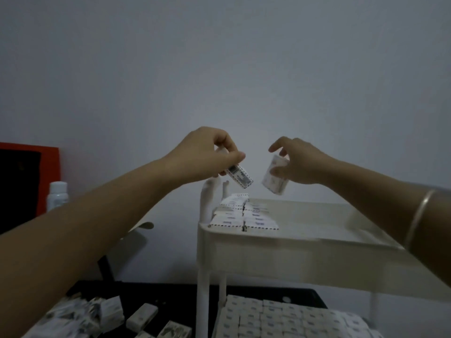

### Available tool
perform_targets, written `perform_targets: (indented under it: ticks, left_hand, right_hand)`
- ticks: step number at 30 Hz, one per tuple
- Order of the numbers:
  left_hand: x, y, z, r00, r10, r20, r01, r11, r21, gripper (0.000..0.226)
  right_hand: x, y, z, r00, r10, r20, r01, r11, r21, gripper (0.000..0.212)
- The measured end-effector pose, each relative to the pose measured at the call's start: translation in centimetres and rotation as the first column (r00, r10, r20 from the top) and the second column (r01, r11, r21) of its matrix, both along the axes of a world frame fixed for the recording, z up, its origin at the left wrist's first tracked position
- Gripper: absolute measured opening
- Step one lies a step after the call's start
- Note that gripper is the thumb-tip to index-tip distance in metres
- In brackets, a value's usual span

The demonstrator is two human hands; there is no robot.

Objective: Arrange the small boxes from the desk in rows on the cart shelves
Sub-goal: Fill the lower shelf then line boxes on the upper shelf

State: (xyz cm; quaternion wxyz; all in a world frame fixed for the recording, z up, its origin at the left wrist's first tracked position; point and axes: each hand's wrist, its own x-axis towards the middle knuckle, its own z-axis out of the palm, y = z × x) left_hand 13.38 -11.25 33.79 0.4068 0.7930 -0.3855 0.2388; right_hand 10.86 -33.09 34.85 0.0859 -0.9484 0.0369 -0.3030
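My left hand (207, 154) pinches a small white box (240, 176) with a dashed border, tilted down to the right, above the cart's top shelf (317, 237). My right hand (297, 162) holds a stack of small white boxes (274, 178) just to the right of it. Two short rows of boxes (242, 214) lie flat at the top shelf's left end. The lower shelf (292, 318) is packed with rows of boxes. Loose boxes (97, 315) lie in a heap on the dark desk (151, 292) at the bottom left.
The cart's white posts (202, 301) stand at its left end beside the desk. A white bottle (57, 198) and a red-framed dark object (29, 179) sit at the far left. A bangle (418, 215) circles my right wrist. A plain wall is behind.
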Motion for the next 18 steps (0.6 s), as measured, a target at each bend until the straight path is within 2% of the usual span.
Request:
perform_targets:
  ticks: [2,5,8,13,18]
  left_hand:
    - [1.2,-0.8,0.6,0.999,0.036,0.012,-0.036,0.998,0.055,0.012]
    - [2.6,-1.6,1.3,0.999,0.04,-0.009,-0.039,0.996,0.078,0.03]
    - [4.0,-2.2,1.5,0.998,0.066,0.008,-0.066,0.994,0.09,0.038]
    - [6.3,-3.6,1.9,0.98,0.169,0.1,-0.183,0.971,0.155,0.04]
    - [6.8,-6.0,3.0,0.961,0.188,0.203,-0.246,0.918,0.311,0.033]
  right_hand:
    - [1.1,-0.4,0.4,1.0,-0.02,-0.009,0.02,1.0,0.017,0.057]
    - [2.3,-0.8,0.4,0.999,-0.039,0.024,0.038,0.999,0.024,0.048]
    - [3.5,-1.3,-1.1,1.0,-0.013,-0.018,0.013,0.999,0.031,0.039]
    - [5.3,-1.9,-3.5,0.99,0.099,-0.099,-0.072,0.966,0.248,0.037]
    - [5.8,-1.4,-4.6,0.942,0.242,-0.232,-0.107,0.872,0.477,0.038]
